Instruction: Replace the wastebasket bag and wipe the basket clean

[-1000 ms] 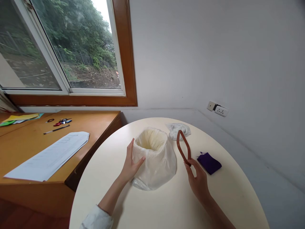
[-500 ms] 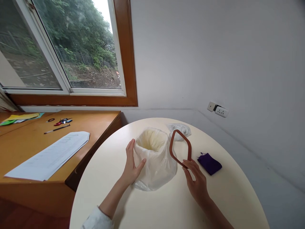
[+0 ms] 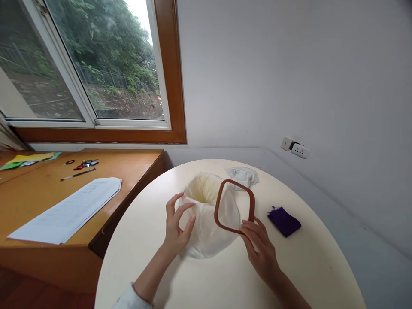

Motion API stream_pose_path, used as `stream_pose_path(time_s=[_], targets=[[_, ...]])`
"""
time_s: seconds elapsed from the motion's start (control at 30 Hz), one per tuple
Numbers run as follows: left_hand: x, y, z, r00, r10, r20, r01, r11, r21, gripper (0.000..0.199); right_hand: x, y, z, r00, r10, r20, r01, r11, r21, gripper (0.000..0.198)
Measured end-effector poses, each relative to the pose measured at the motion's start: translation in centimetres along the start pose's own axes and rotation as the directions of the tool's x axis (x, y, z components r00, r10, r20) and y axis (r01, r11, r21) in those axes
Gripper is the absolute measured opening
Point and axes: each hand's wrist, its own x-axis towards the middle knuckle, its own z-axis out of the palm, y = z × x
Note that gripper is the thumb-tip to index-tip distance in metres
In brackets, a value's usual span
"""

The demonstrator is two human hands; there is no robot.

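A bin lined with a whitish plastic bag (image 3: 209,240) stands upright on the round table, its mouth open. The bag is folded down over the outside and hides the bin's wall. My left hand (image 3: 176,231) is at the bin's left side, fingers curved and apart, holding nothing; whether it touches the bag I cannot tell. Between the thumb and fingers of my right hand (image 3: 261,253) is a brown rounded-square ring (image 3: 252,204), gripped at its lower right corner. The ring is tilted up in front of the bin's right side, and the bag shows through it.
The cream round table (image 3: 289,274) bears a crumpled plastic bag (image 3: 243,175) at the back and a purple drawstring pouch (image 3: 284,222) on the right. Left of it, a wooden desk (image 3: 138,165) holds paper sheets (image 3: 74,210), a pen (image 3: 77,174) and keys (image 3: 86,164).
The brown ring has moved left, turned to face me more, and now overlaps the bin's right side. My left hand has drawn slightly back, its fingers more curled.
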Motion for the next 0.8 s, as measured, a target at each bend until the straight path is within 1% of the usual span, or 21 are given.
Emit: stream_pose_path(time_s=[0.07,0.13,0.17,0.27,0.37,0.47,0.57,0.8], targets=[[-0.2,0.2,0.0,0.998,0.028,-0.055,-0.026,0.999,0.041,0.019,0.0,-0.3,0.1,1.0,-0.014,0.018,0.014,1.0,0.001,0.035],[-0.5,0.5,0.1,0.997,0.033,-0.07,-0.029,0.998,0.053,0.015,-0.1,-0.5,0.3,0.999,-0.018,0.036,0.018,1.0,0.006,0.035],[-0.6,0.7,0.1,0.998,0.029,-0.051,-0.026,0.999,0.045,0.013,-0.1,-0.6,0.3,0.999,-0.02,0.044,0.02,1.0,0.01,0.035],[-0.7,1.3,0.2,0.998,0.022,0.06,-0.022,1.0,0.004,0.009,-0.2,-0.6,0.5,0.998,-0.03,0.061,0.029,0.999,0.019,0.036],[-0.8,1.9,0.3,0.99,0.034,0.138,-0.03,0.999,-0.032,0.011,-0.2,-0.6,0.6,0.997,-0.05,0.064,0.049,0.999,0.017,0.04],[-0.9,2.2,0.5,0.979,0.033,0.201,-0.028,0.999,-0.028,0.012,-0.1,-0.8,0.6,0.995,-0.066,0.075,0.065,0.998,0.012,0.043],[-0.9,2.3,0.7,0.975,0.023,0.222,-0.023,1.0,0.0,0.014,0.0,-1.0,0.6,0.994,-0.076,0.082,0.076,0.997,0.002,0.043],[-1.3,2.1,1.0,0.98,0.012,0.197,-0.013,1.0,0.005,0.016,-0.2,-1.1,0.7,0.993,-0.066,0.099,0.07,0.997,-0.038,0.039]])
